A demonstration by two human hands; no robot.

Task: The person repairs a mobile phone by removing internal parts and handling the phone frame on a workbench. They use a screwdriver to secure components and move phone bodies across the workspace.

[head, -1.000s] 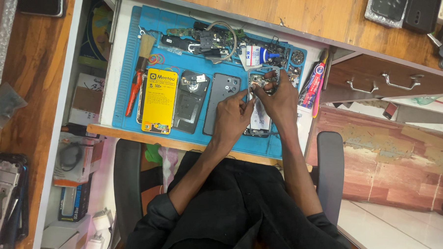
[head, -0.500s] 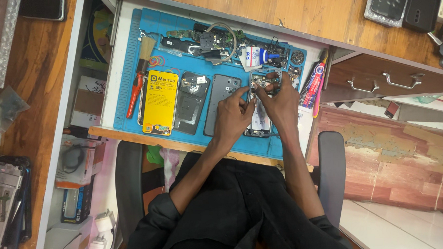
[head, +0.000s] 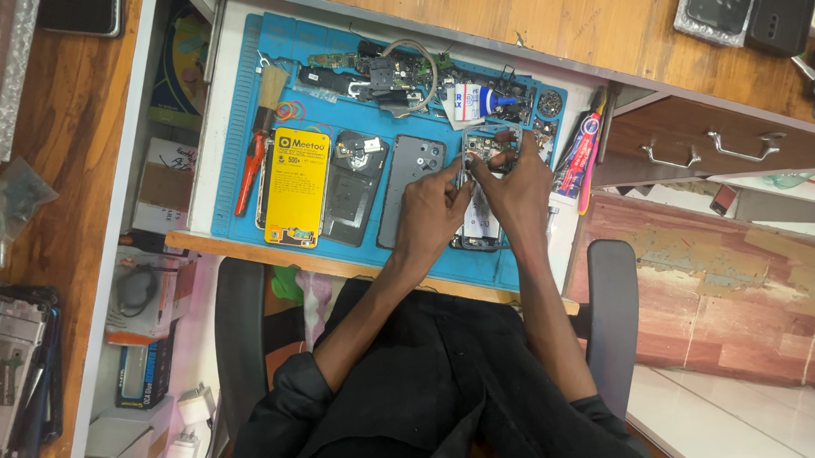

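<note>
While the opened phone [head: 483,195] is lying flat on the blue mat [head: 241,126] beside its grey back cover [head: 411,188], I am steadying it with my right hand [head: 514,189] – fingers pressing its frame – and my left hand [head: 429,210] is pinching a thin metal tool [head: 462,171] over its top end

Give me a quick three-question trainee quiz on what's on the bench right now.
1. True or false: both hands are on the opened phone at the right end of the blue mat.
2. Which thing lies at the mat's left edge? A) brush B) kettle C) hammer
3. Fill in: the yellow battery lies ___ of the grey back cover.

Key
1. True: left hand and right hand meet over it; the left holds a thin tool, too small to tell which.
2. A
3. left
</note>
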